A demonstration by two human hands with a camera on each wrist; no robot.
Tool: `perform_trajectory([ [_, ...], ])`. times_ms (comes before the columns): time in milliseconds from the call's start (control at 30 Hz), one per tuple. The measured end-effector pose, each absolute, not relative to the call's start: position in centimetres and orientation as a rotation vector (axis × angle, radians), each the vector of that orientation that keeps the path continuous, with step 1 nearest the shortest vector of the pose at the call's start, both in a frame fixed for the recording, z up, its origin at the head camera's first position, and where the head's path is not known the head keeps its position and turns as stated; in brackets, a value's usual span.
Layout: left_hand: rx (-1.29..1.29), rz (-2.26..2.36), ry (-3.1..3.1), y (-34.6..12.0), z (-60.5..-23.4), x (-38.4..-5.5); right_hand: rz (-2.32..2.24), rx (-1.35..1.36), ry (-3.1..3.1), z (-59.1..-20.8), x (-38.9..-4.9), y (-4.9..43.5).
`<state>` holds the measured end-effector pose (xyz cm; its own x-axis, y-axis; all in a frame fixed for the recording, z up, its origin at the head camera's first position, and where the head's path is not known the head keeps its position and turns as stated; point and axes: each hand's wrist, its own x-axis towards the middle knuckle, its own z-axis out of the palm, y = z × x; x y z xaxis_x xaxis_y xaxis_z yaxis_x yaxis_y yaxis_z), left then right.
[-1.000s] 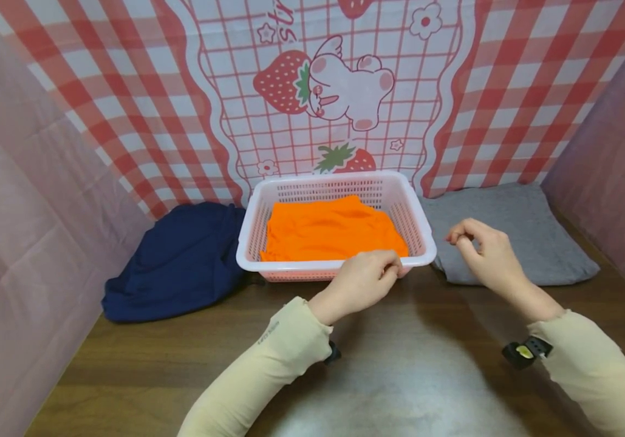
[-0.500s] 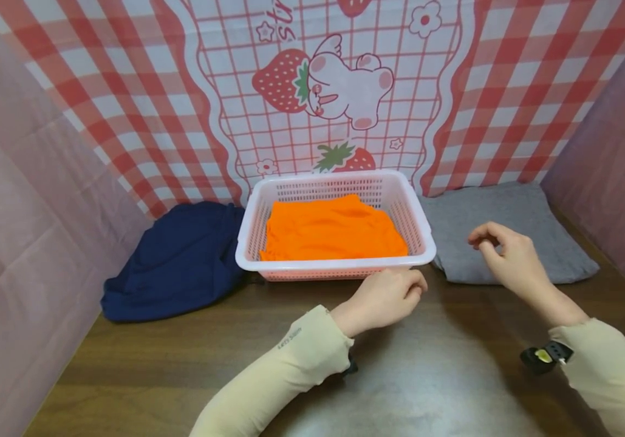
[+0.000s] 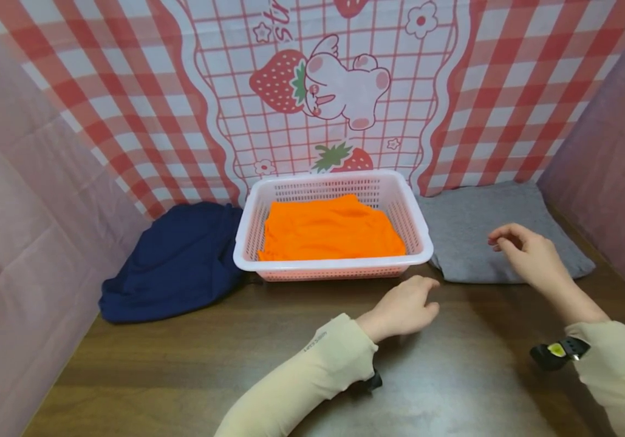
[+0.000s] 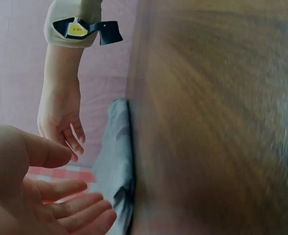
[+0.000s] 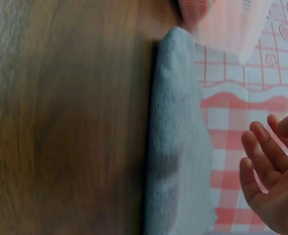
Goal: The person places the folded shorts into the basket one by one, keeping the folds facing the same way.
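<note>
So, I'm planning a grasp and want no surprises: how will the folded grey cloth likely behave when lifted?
The grey cloth is probably floppy, since its outline is soft and slightly wavy. It seems unlikely to roll, lying broad and low on the table. Lifting just its top might open it up, as its front edge looks folded over.

Head cam sits above me, wide, facing forward and down over both my hands. Left wrist cam: close in, turned sideways, looking past my left hand [image 3: 402, 306] to my right hand [image 3: 536, 258]. Right wrist cam: close, sideways, along the folded gray cloth [image 3: 471, 224], shared by all three; head and right wrist share the plastic basket [image 3: 334, 265].
</note>
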<state>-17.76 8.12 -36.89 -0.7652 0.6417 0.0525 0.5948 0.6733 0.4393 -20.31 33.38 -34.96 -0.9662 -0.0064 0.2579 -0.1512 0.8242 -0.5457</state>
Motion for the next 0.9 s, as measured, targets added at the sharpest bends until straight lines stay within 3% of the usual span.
perform_trajectory([
  [667, 0.460, 1.125, 2.608, 11.3, -37.9, -18.7, 0.808, -0.011, -2.852, -36.4, -20.7, 37.8],
  [900, 0.369, 1.241, 2.569, 12.7, -38.5, -19.2, 0.767, -0.066, -2.846, -37.1, -21.0, 38.9],
])
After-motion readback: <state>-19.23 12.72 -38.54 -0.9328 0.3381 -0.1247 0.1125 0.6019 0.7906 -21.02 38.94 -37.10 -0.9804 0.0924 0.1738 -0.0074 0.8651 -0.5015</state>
